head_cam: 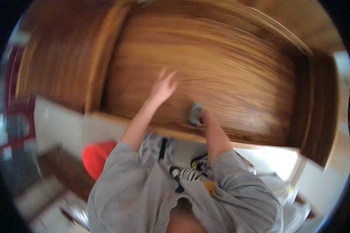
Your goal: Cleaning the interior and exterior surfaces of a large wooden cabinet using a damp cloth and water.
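A broad brown wooden surface [210, 64] with raised wooden sides lies before me. My left hand [164, 86] is over its left-middle part with the fingers spread and nothing in them. At the near edge, my right hand [203, 116] is closed around a grey-green object [195, 113], blurred and perhaps a cloth or pad, with a small pink spot at its lower end. The object appears to rest on the wood. Most of the right hand's fingers are hidden or blurred.
A raised wooden divider [100, 58] runs along the left, beyond it another wooden panel [58, 67]. The right side has a dark wooden wall [320, 107]. A red rounded object [97, 157] is at my lower left. Plastic-like bags [294, 215] lie at the lower right.
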Motion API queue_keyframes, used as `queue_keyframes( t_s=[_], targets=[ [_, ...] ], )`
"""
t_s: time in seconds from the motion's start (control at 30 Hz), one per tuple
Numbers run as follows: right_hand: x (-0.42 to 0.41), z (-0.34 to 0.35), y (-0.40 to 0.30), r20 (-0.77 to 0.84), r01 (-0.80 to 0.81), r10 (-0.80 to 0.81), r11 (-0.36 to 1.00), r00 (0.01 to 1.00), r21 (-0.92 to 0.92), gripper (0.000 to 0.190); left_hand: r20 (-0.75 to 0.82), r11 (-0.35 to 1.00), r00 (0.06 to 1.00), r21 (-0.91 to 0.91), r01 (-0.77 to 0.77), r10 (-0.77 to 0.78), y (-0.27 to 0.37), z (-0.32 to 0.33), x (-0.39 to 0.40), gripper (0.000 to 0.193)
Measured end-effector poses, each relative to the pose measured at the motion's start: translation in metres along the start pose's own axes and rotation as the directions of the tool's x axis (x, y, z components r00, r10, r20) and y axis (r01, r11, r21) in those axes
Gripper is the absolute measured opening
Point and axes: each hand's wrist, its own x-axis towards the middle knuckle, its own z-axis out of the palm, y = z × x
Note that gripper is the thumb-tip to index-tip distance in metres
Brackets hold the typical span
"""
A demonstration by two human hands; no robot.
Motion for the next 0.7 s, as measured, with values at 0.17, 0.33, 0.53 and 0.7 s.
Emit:
queue_keyframes(
  t_s=[0.17, 0.33, 0.53, 0.7],
  targets=[
    [0.022, 0.099, -0.054, 0.642, 0.106, -0.451, 0.859, 0.62, 0.502, 0.015, -0.45, 0.996, 0.889, 0.06, -0.064, 0.084, 0.013, -0.105, -0.135, 0.04],
    [-0.11, 0.173, -0.091, 0.694, 0.214, -0.655, 0.755, 0.298, 0.62, 0.024, -0.722, 0.739, 0.561, 0.103, 0.666, -0.405, -0.109, -0.118, -0.336, 0.047],
    [-0.238, 0.188, -0.075, 0.792, 0.228, -0.602, 0.79, 0.106, 0.57, 0.024, -0.142, 0.266, 0.256, -0.053, 0.962, -0.956, -0.235, -0.038, -0.451, 0.049],
    [-0.162, 0.201, -0.086, 0.672, 0.396, -0.731, 0.586, -0.119, 0.707, 0.027, -0.335, 0.338, 0.323, 0.015, 0.941, -0.885, -0.238, -0.017, -0.436, 0.036]
  ],
)
